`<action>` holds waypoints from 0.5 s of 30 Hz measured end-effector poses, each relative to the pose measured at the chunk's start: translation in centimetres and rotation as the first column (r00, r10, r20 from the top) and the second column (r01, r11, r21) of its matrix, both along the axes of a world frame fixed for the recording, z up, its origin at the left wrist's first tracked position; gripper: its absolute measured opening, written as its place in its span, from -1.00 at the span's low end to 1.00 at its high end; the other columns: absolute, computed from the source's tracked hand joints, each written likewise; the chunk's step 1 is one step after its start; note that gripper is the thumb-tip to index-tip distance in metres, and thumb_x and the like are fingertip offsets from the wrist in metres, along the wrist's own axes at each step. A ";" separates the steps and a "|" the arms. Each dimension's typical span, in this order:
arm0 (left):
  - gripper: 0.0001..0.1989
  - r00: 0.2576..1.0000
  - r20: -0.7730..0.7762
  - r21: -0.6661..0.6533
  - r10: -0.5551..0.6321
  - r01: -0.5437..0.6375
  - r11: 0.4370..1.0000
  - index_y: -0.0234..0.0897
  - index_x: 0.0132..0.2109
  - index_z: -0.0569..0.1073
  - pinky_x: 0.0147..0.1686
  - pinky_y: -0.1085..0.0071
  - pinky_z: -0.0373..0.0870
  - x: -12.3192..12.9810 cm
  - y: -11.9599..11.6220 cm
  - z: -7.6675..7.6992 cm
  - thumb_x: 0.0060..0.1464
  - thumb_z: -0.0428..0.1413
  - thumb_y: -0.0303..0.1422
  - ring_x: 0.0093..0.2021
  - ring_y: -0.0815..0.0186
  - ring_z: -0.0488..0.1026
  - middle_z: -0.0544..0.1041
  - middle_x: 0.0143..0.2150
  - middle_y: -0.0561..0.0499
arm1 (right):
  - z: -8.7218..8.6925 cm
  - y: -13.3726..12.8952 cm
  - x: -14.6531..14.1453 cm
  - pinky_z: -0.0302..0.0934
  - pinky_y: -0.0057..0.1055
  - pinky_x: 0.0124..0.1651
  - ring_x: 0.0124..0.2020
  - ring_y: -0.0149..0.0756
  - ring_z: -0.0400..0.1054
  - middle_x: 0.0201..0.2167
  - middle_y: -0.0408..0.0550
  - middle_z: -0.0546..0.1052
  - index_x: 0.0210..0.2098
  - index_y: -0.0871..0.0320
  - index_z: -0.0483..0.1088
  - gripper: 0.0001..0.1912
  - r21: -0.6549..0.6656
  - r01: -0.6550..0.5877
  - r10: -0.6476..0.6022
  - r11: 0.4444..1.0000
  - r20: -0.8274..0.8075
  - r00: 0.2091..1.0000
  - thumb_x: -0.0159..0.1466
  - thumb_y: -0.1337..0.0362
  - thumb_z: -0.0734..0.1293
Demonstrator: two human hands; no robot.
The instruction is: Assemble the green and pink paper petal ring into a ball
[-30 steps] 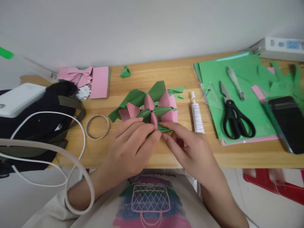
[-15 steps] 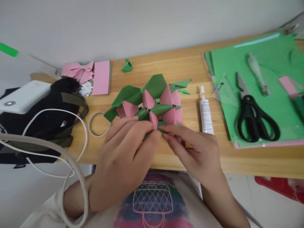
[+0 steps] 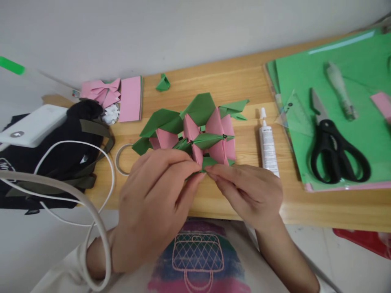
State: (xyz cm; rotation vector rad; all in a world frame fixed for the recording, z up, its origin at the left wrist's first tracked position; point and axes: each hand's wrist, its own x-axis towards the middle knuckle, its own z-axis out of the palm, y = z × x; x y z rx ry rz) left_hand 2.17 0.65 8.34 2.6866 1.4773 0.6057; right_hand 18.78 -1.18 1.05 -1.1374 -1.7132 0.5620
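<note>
A folded-paper model (image 3: 198,106) of joined pink and green pieces lies on the wooden table in front of me. My left hand (image 3: 155,203) covers its near left part, thumb and fingers pinching the near green edge. From the other side, my right hand (image 3: 247,191) pinches the same green edge between thumb and forefinger, close to the left fingertips. The underside of the model and much of its near left side are hidden by my hands. A white glue tube (image 3: 269,148) with a pointed nozzle lies just right of the model.
Black-handled scissors (image 3: 332,146), a clear set square (image 3: 295,112) and a cutter-like clear tool (image 3: 340,89) lie on green sheets (image 3: 299,65) at right. Left are a tape roll (image 3: 120,160), pink paper (image 3: 130,99), a black bag (image 3: 61,162) and a looping white cable (image 3: 111,171). Behind sits a small green folded piece (image 3: 163,83).
Both hands keep their pinch on the model's near edge, the fingertips drawn slightly closer together. The view has shifted a little, so the scissors and sheets appear farther right.
</note>
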 end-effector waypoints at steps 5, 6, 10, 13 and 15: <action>-0.95 0.995 0.068 0.025 -0.078 0.076 0.997 -0.23 -0.19 0.45 0.00 0.31 0.44 -0.8 0.4 -0.8 0.19 0.17 -0.45 -0.21 0.34 0.51 0.57 -0.25 0.08 | -0.1 -0.3 -0.2 0.25 -0.59 -0.49 -0.58 -0.52 0.39 -0.52 -0.27 0.56 -0.11 0.11 0.48 -0.79 -0.018 0.020 -0.020 1.000 0.028 0.999 0.29 0.44 0.33; -0.93 0.991 0.082 0.022 -0.106 0.105 0.994 -0.23 -0.19 0.44 0.04 0.29 0.43 -1.0 0.4 -1.0 0.19 0.17 -0.46 -0.21 0.34 0.52 0.58 -0.25 0.09 | -0.1 -0.3 -0.4 0.25 -0.59 -0.51 -0.61 -0.53 0.37 -0.54 -0.28 0.54 -0.11 0.12 0.47 -0.80 -0.023 0.026 -0.026 0.999 0.031 0.999 0.29 0.43 0.34; -0.90 0.981 0.114 0.038 -0.155 0.151 0.988 -0.24 -0.16 0.44 0.09 0.25 0.41 -1.6 0.3 -1.7 0.18 0.14 -0.51 -0.22 0.36 0.54 0.60 -0.24 0.09 | 0.1 -0.5 -0.7 0.24 -0.59 -0.55 -0.65 -0.54 0.36 -0.57 -0.29 0.53 -0.16 0.12 0.48 -0.85 -0.045 0.027 -0.029 0.999 -0.034 0.999 0.29 0.42 0.35; -0.91 0.980 0.110 0.066 -0.166 0.160 0.985 -0.25 -0.16 0.44 0.08 0.26 0.42 -1.7 0.1 -2.1 0.21 0.11 -0.51 -0.22 0.36 0.55 0.60 -0.24 0.07 | -0.2 -0.4 -0.9 0.24 -0.59 -0.56 -0.66 -0.53 0.36 -0.57 -0.27 0.55 -0.21 0.11 0.50 -0.87 -0.039 0.051 -0.054 0.998 -0.078 0.995 0.28 0.42 0.37; -0.89 0.978 0.132 0.086 -0.160 0.149 0.985 -0.21 -0.17 0.44 0.07 0.25 0.42 -1.7 -0.1 -2.4 0.21 0.11 -0.52 -0.19 0.35 0.55 0.60 -0.23 0.07 | -0.5 -0.4 -1.0 0.25 -0.58 -0.55 -0.65 -0.53 0.36 -0.57 -0.27 0.56 -0.22 0.10 0.52 -0.86 -0.020 0.072 -0.073 0.997 -0.096 0.993 0.26 0.44 0.37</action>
